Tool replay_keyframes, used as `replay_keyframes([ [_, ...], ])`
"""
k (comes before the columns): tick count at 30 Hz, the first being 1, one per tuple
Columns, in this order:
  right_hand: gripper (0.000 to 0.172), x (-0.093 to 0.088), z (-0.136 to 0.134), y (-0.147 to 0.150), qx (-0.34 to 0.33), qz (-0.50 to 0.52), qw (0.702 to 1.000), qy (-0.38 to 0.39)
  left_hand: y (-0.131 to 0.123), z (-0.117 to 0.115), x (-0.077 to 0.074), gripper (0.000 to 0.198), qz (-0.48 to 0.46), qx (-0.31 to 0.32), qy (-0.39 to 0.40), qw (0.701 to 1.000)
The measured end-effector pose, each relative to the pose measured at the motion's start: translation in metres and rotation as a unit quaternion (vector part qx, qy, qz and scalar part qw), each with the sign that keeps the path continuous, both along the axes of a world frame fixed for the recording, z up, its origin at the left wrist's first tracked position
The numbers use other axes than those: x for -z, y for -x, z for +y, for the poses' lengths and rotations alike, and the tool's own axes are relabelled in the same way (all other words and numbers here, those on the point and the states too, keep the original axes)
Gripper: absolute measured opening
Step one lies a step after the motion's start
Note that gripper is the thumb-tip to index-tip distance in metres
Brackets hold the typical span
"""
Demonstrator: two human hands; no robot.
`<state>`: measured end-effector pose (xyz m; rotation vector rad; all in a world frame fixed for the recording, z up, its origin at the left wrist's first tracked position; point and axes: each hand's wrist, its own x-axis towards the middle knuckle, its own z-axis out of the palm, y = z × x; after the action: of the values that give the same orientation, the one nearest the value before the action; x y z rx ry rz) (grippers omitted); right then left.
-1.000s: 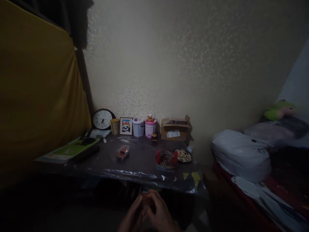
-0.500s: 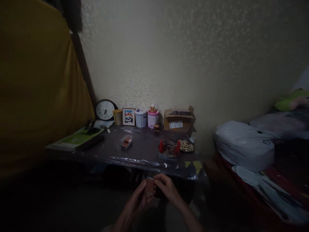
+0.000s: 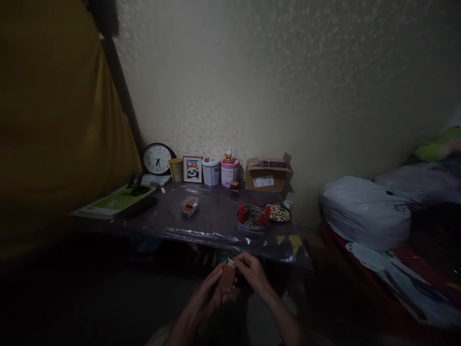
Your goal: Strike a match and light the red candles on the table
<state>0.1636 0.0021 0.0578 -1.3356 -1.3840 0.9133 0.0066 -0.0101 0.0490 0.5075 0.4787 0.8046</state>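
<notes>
My left hand (image 3: 212, 287) is wrapped round a small brown matchbox (image 3: 227, 277), held upright in front of the table edge. Its top end is slid open, and pale matchsticks (image 3: 231, 263) show there. The thumb and fingers of my right hand (image 3: 252, 270) are pinched together at that open end, on the right. Whatever sits between those fingertips is too small and dark to make out. On the table beyond, a clear plastic wrapper holds more brown matchboxes (image 3: 189, 207).
A round tin (image 3: 253, 228) with two red candles (image 3: 241, 212) stands on the plastic-covered table (image 3: 212, 221), beside a dish of matchsticks (image 3: 276, 212). Along the wall are a clock (image 3: 157, 159), picture frame (image 3: 192, 169), tubs (image 3: 211, 172) and cardboard box (image 3: 264, 180). White bags (image 3: 363, 211) lie right.
The matchbox's top end has come open, and pale matchsticks now show. Both hands have shifted slightly right and up in view, with the right fingers still at the box's top.
</notes>
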Motion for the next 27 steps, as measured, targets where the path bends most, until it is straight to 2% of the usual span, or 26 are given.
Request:
replay_keyframes([
  [5, 0.013, -0.008, -0.006, -0.003, -0.037, -0.131, 0.988, -0.071, 0.001, 0.007, 0.013, 0.028, -0.019, 0.015, 0.020, 1.000],
  [10, 0.019, -0.010, -0.013, -0.006, -0.100, -0.243, 0.958, -0.115, 0.001, 0.011, 0.019, 0.031, -0.021, 0.015, 0.026, 0.999],
  [15, 0.019, -0.005, -0.012, -0.007, -0.133, -0.278, 0.944, -0.118, -0.001, 0.011, 0.021, 0.032, -0.006, -0.004, 0.015, 1.000],
  [20, 0.014, -0.005, -0.013, -0.007, -0.136, -0.292, 0.941, -0.105, -0.002, 0.013, 0.026, 0.034, 0.030, -0.016, 0.033, 0.999],
  [27, 0.013, -0.005, -0.016, -0.008, -0.140, -0.301, 0.936, -0.114, -0.001, 0.009, 0.019, 0.035, 0.031, -0.013, 0.033, 0.999],
])
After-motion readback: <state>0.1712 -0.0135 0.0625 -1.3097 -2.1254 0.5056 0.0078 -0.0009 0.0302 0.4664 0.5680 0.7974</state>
